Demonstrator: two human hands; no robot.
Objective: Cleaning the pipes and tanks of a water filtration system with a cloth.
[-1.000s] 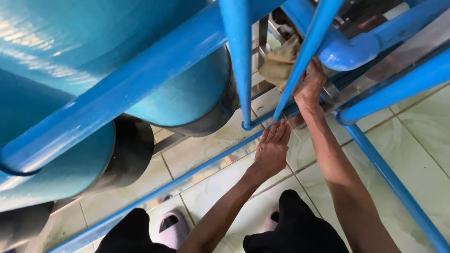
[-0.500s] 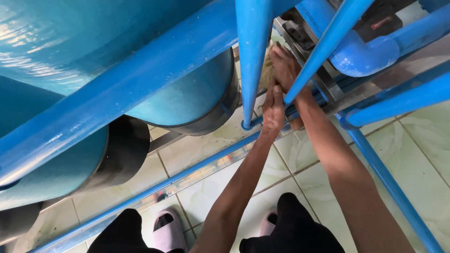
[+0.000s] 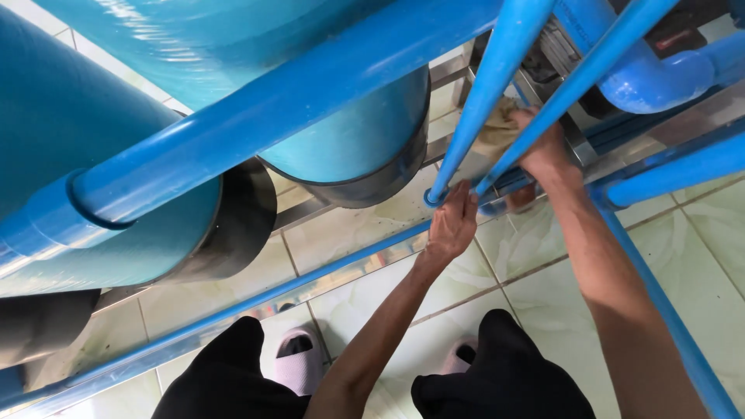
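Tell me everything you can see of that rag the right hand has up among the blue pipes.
The rag is a crumpled piece of tan, yellowish cloth, soft and creased, somewhat dingy. Only a small bunched part shows; the rest is hidden behind two slanted blue pipes and under the right hand, whose fingers close over it from the right. It sits above the tiled floor, pressed against the metal frame below a blue pipe elbow. The left hand is lower, apart from it, at the pipe foot.

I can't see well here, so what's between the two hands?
In the head view, a slanted blue pipe crosses between the left hand, which rests by the pipe's foot, and the right hand, which presses a tan cloth.
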